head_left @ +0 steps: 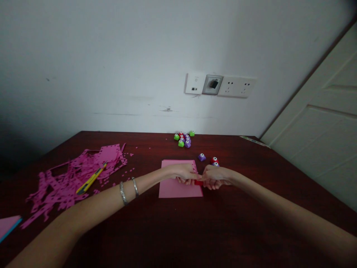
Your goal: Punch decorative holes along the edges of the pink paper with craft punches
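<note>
A pink sheet of paper [178,188] lies flat on the dark wooden table [228,230]. Both hands meet at its right edge. My left hand [185,174] rests closed on the sheet, fingers pressing on a small red punch [198,182] at the paper's edge. My right hand [216,177] is closed on the same red punch from the right. Most of the punch is hidden by the fingers. Two silver bangles sit on my left wrist.
Several small green, purple and red punches [184,139] cluster at the table's back edge; a purple one [202,157] and a red one [214,160] lie just behind my hands. Pink paper scraps [69,178] and a yellow utility knife [91,179] lie at left. Wall sockets [220,85] above.
</note>
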`<action>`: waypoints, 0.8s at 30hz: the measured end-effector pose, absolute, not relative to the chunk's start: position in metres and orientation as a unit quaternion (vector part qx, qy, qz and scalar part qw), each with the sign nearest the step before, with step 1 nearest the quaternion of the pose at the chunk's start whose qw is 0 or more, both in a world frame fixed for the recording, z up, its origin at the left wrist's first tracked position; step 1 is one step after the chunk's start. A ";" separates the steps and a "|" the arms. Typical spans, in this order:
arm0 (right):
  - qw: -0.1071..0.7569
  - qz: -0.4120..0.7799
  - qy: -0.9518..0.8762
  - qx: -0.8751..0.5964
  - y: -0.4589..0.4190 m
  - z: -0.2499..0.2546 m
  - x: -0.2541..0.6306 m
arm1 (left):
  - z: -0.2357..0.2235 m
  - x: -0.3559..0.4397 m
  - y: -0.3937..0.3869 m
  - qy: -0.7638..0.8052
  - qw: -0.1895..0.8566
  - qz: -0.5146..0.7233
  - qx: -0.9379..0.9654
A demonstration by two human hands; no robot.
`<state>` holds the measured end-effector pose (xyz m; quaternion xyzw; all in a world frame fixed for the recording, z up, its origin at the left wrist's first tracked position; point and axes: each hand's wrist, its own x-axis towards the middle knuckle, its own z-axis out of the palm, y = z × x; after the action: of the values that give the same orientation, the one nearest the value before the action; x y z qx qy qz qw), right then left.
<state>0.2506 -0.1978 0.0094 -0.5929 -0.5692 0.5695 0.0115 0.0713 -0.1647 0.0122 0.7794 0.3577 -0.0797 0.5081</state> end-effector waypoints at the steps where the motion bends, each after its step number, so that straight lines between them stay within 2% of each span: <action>1: 0.010 0.564 -0.572 -0.595 -0.199 0.011 0.250 | 0.012 0.072 -0.166 0.359 0.488 -0.064 0.793; 7: 0.056 0.469 -0.622 -0.625 -0.215 0.020 0.240 | 0.018 0.059 -0.170 0.333 0.360 0.103 0.865; 10: 0.094 0.405 -0.653 -0.633 -0.224 0.019 0.238 | 0.027 0.043 -0.166 0.318 0.320 0.138 0.882; 14: 0.148 0.340 -0.681 -0.632 -0.236 0.024 0.237 | 0.033 0.023 -0.159 0.291 0.254 0.128 0.914; 19: 0.212 0.185 -0.784 -0.553 -0.245 0.030 0.239 | 0.023 0.016 -0.160 0.285 0.205 0.063 0.934; 24: 0.207 0.216 -0.823 -0.483 -0.245 0.016 0.243 | 0.016 0.015 -0.163 0.290 0.191 0.020 0.938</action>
<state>0.2429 -0.2450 0.0165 -0.4835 -0.8226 0.2163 0.2068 0.0154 -0.1628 0.0156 0.9376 0.2900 0.0198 0.1908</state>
